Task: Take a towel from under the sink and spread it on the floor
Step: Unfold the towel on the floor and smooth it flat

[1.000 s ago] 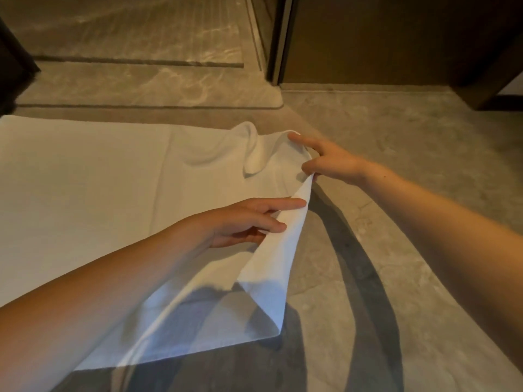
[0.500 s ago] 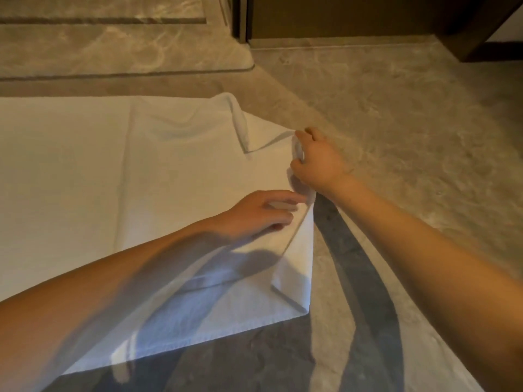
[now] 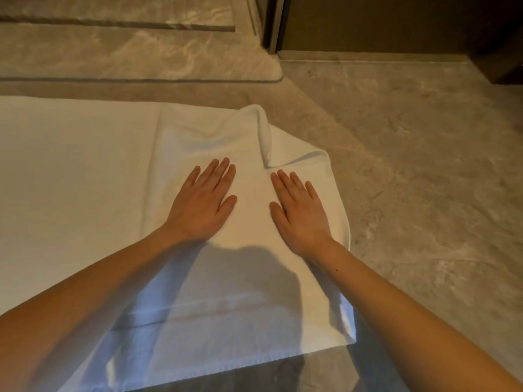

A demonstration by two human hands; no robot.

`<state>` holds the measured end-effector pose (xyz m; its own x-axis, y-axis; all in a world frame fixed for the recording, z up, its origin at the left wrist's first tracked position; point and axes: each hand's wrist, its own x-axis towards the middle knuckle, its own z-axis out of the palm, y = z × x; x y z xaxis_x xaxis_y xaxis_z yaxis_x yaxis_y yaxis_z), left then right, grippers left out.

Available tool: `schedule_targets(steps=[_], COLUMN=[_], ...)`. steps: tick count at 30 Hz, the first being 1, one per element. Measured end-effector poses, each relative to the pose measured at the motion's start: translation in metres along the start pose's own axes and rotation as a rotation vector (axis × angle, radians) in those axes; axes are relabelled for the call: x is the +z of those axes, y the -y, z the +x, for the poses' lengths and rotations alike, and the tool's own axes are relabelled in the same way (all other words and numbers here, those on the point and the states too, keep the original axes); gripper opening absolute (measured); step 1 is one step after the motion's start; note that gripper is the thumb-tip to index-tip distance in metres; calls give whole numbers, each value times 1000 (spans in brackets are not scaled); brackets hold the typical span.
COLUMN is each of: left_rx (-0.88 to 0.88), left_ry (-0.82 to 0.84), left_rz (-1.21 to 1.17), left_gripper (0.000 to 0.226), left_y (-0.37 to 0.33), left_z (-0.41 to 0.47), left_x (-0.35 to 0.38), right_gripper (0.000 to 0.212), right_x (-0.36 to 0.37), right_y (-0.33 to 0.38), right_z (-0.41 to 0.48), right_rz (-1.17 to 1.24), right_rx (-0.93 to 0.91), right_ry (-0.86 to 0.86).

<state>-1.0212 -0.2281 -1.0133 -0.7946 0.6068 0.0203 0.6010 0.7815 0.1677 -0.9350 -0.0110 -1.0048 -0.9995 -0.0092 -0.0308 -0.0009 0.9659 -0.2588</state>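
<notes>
A large white towel (image 3: 85, 171) lies spread over the grey stone floor, reaching past the left edge of the view. Its far right corner is folded over into a raised ridge (image 3: 261, 128). My left hand (image 3: 202, 203) rests flat on the towel, palm down, fingers straight. Beside it, about a hand's width to the right, my right hand (image 3: 301, 213) lies flat on the towel too, close to the towel's right edge. Neither hand holds anything. Shadows of my arms fall across the near part of the towel.
Bare marbled floor (image 3: 424, 179) stretches to the right of the towel. Beyond the towel a low stone step (image 3: 141, 63) with a rounded corner runs across the top left. A dark wooden panel with a metal frame post (image 3: 273, 24) stands at the back.
Both hands let go of the towel's right edge, which they were pinching, and now lie flat on it. The lifted edge has dropped onto the floor.
</notes>
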Motion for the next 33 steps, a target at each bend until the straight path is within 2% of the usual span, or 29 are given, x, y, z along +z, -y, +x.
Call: schedule_targets(steps=[5, 10, 13, 16, 20, 23, 26, 27, 29, 31, 33], left_rx=[-8, -21, -14, -20, -17, -18, -15, -16, -16, -19, -19], left_ry=[-3, 1, 0, -3, 2, -2, -7, -9, -8, -4, -5], left_rz=[19, 28, 22, 15, 26, 22, 25, 27, 24, 26, 28], left_gripper=[65, 65, 65, 65, 66, 66, 65, 65, 65, 65, 65], left_y=[-1, -3, -3, -4, -4, -3, -2, -2, -2, -2, -2], left_z=[0, 0, -1, -1, -1, -1, -2, -1, -1, -1, -1], left_x=[1, 1, 0, -2, -2, 0, 1, 2, 2, 2, 2], right_gripper=[59, 57, 61, 59, 41, 35, 32, 34, 52, 66, 62], right_x=[-3, -10, -28, -42, -48, -56, -69, -73, -76, -67, -44], right_y=[-9, 3, -13, -29, -27, -23, -25, -28, -29, -20, -5], right_z=[4, 52, 85, 101, 111, 123, 137, 141, 140, 128, 112], right_rz=[-6, -20, -78, -56, -3, 235, 567, 569, 423, 322, 163], right_rx=[7, -41, 183, 391, 332, 300, 441, 497, 592, 473, 200], right_ry=[9, -50, -118, -99, -237, -353, -443, -467, -481, -438, -264])
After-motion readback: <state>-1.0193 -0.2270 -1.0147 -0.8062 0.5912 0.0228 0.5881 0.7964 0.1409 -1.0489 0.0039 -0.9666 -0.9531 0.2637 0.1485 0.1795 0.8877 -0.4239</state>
